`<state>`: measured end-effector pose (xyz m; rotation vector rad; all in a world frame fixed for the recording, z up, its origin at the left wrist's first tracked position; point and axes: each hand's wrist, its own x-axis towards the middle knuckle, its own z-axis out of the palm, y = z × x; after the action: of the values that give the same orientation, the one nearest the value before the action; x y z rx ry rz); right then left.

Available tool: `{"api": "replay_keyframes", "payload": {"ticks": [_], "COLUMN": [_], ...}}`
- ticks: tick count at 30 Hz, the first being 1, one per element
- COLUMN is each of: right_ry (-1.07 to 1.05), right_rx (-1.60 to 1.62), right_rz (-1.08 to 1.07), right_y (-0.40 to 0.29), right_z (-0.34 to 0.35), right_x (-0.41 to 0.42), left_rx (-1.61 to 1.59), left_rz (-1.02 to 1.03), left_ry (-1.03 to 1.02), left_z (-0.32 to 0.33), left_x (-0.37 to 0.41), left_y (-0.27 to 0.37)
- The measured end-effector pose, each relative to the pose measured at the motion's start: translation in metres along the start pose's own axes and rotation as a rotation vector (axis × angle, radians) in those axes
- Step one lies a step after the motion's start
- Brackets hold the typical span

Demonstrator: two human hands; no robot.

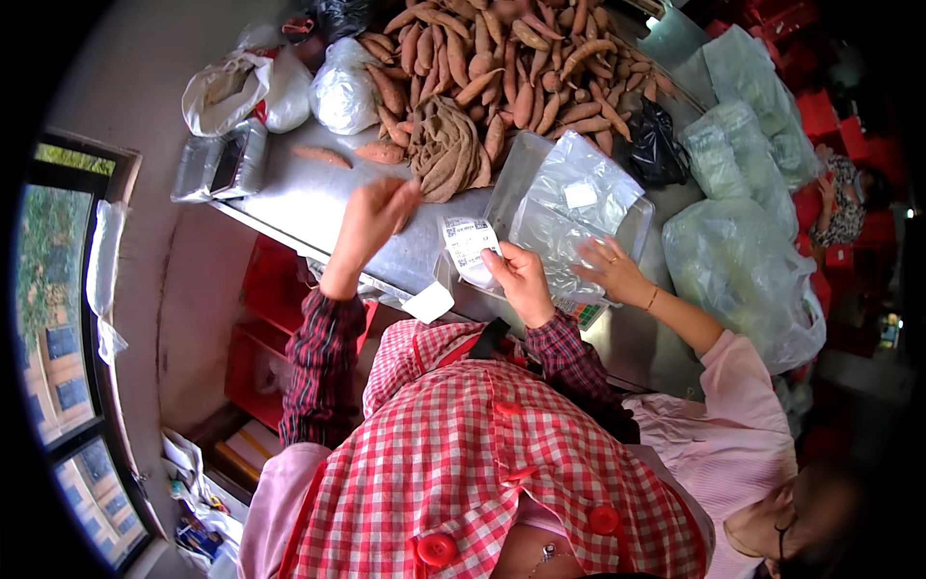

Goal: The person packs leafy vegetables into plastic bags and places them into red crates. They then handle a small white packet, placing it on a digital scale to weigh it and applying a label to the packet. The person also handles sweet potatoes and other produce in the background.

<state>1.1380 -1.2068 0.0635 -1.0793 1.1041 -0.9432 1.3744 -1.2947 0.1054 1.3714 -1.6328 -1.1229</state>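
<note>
My right hand (522,279) pinches a white printed label sheet (469,242) with its thumb on the near edge. The sheet bears writing and codes. Raised over the steel table (311,210), my left hand (372,228) is blurred with its fingers bent; I cannot tell whether they hold anything. Just beyond it lies a crumpled brown cloth sack (448,148). Below the sheet, a blank white slip (430,302) sits at the table's near edge. Right of my right hand, clear plastic bags (561,239) lie over a metal tray (517,163).
A co-worker's hand (611,271) reaches onto the plastic bags from the right. Sweet potatoes (521,65) are heaped across the back. Filled plastic bags (738,275) and a black bag (657,145) stand at right. A white sack (224,94) and wrapped trays (221,163) occupy the left.
</note>
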Motion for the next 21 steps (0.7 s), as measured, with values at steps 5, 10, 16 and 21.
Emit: {"api": "replay_keyframes", "payload": {"ticks": [5,10,16,21], "right_ry": [0.005,0.003,0.013,0.008], "right_rx": [-0.017,-0.061,-0.098,-0.079], "right_rz": [-0.096,-0.041,-0.021,-0.008], "right_y": [0.001,0.001,0.007,0.006], "right_z": [0.022,0.032,0.036,0.037], "right_x": [0.006,0.009,0.013,0.015], "left_rx": [-0.489,-0.658,-0.689,-0.681], "left_rz": [-0.229,-0.313,-0.341,-0.341], "left_ry": [-0.258,-0.083,-0.056,-0.065], "left_z": [0.020,0.033,0.028,0.029], "left_x": [-0.065,-0.073,-0.072,-0.070], "left_y": [-0.017,-0.024,-0.030,-0.034]}}
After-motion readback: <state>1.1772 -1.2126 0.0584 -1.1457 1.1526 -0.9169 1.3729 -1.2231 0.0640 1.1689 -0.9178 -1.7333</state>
